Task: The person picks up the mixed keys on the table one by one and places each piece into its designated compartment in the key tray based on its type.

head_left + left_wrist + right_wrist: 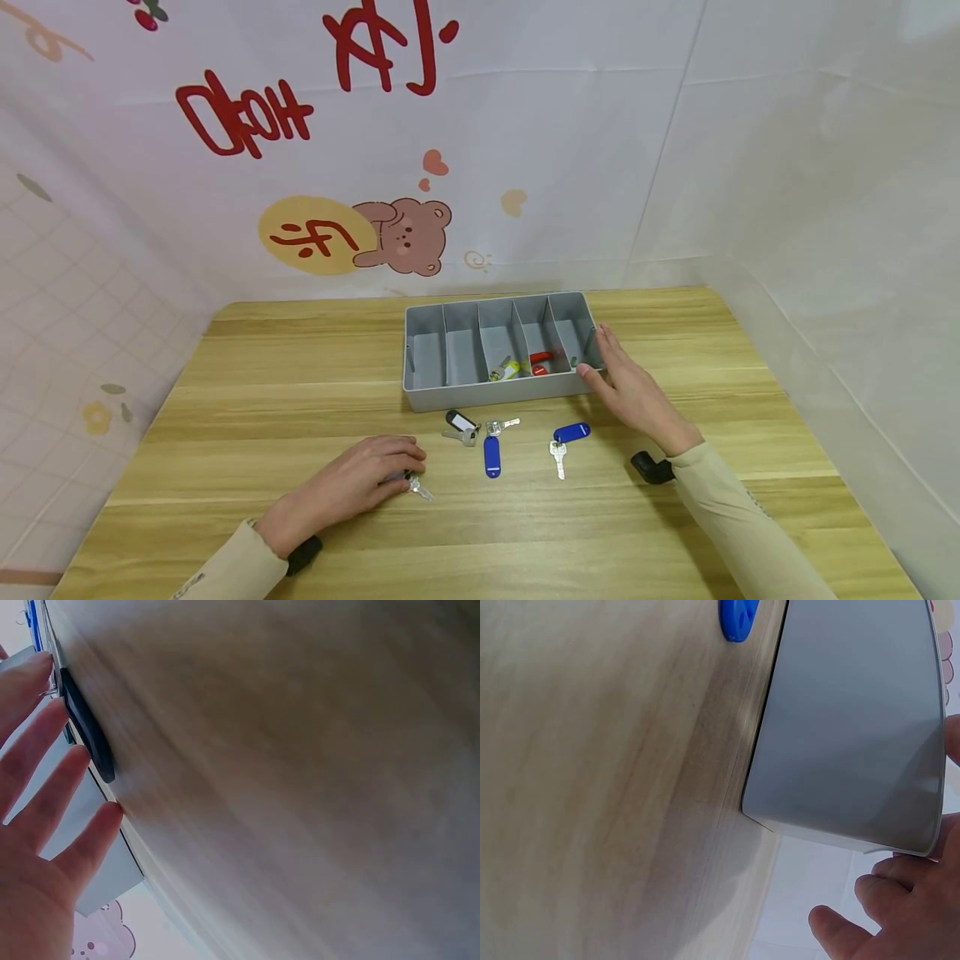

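Note:
My left hand is at the table's left front, its fingers over a key with a dark tag partly hidden beneath them. In the left wrist view a black key tag is at the spread fingertips. At the grey divided box, my right hand rests against the right end with straight fingers, its thumb at the front rim. In front of the box lie a black-tagged key, a blue-tagged key and another blue-tagged key.
A yellow-tagged key lies in the box's middle compartment, with red tags in the compartment to its right. Behind the wooden table hangs a white printed cloth. Side cloths flank the table.

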{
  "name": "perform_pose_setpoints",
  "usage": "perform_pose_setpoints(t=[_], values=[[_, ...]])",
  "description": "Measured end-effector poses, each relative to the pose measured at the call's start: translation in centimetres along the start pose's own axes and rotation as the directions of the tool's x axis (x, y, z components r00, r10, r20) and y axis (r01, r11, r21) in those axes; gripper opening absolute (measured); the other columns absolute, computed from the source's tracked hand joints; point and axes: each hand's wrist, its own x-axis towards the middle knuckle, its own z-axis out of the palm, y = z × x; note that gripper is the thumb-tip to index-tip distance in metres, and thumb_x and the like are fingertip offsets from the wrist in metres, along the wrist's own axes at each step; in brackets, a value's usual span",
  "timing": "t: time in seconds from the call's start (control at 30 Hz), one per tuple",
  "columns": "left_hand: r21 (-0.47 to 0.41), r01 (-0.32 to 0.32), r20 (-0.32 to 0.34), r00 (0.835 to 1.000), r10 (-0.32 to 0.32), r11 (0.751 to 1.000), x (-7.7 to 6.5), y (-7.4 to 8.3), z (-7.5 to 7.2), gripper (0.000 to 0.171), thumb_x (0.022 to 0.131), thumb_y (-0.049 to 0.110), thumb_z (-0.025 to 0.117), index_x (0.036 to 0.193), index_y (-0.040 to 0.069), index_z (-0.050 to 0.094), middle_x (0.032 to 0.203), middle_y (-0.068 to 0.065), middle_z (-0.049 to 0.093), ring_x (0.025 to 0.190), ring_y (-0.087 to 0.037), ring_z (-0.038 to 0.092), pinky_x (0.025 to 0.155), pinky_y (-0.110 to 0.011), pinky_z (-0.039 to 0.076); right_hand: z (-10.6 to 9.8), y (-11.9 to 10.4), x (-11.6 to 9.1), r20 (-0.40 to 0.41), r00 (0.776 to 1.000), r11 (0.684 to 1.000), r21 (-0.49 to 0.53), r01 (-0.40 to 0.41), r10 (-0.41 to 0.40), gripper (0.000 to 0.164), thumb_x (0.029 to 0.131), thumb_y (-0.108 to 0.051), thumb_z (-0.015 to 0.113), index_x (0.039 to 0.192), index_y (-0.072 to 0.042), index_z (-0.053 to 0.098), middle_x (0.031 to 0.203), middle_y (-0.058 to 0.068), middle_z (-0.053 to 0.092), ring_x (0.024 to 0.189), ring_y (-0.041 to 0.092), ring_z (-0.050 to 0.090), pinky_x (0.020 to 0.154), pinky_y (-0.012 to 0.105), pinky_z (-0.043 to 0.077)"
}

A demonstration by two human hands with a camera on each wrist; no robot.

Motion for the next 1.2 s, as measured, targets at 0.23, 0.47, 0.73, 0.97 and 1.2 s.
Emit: perform_pose_setpoints(t=[0.23,0.47,0.73,0.97,1.2], values=[[0.015,0.051,0.005,0.999,-0.051,0.999,0.19,0.11,-0.01,0.030,0.096,0.017,0.076,0.125,0.010,0.073,0.129,-0.001,0.069,0.124,-0.021,0.063,0.103,-0.044,0.052,-0.03,-0.06,0.00,0.000,1.000,1.000,0.000,0.005,-0.005,0.085,0.109,-0.052,0.045,0.164,0.003,0.010,0.172,0.018,0.003,0.158,0.036,0.010,0.122,0.059,0.021],[0.016,0.085,-0.018,0.996,-0.085,0.996,0.18,0.17,0.03,0.025,0.096,0.016,0.075,0.120,0.009,0.076,0.126,-0.003,0.069,0.120,-0.022,0.064,0.101,-0.043,0.053,0.00,-0.10,-0.02,-0.002,1.000,1.000,-0.002,0.007,-0.008,0.085,0.109,-0.053,0.045,0.163,0.003,0.011,0.172,0.020,0.005,0.157,0.037,0.010,0.122,0.059,0.021],[0.024,0.070,-0.059,0.996,-0.068,0.997,0.31,0.25,0.08,0.014,0.096,0.013,0.075,0.109,0.011,0.078,0.121,-0.002,0.071,0.116,-0.022,0.066,0.096,-0.042,0.056,0.02,-0.07,0.00,-0.006,1.000,1.000,-0.002,0.010,-0.010,0.085,0.109,-0.053,0.045,0.163,0.004,0.011,0.172,0.021,0.005,0.157,0.039,0.012,0.121,0.060,0.022],[0.028,0.057,-0.083,0.995,-0.055,0.998,0.52,0.22,0.06,0.008,0.094,0.012,0.076,0.102,0.013,0.079,0.116,-0.001,0.072,0.111,-0.020,0.068,0.094,-0.041,0.057,-0.01,-0.07,0.03,-0.004,1.000,1.000,-0.006,0.006,-0.006,0.085,0.109,-0.052,0.045,0.163,0.003,0.011,0.171,0.022,0.006,0.157,0.039,0.012,0.121,0.060,0.022],[0.015,0.051,-0.110,0.993,-0.049,0.999,0.57,0.27,0.10,0.007,0.093,0.010,0.077,0.097,0.015,0.078,0.113,0.001,0.073,0.107,-0.017,0.069,0.092,-0.041,0.057,-0.08,-0.11,-0.03,0.000,1.000,1.000,-0.001,0.005,-0.005,0.085,0.109,-0.052,0.045,0.163,0.003,0.011,0.172,0.021,0.005,0.157,0.038,0.011,0.121,0.059,0.021]])
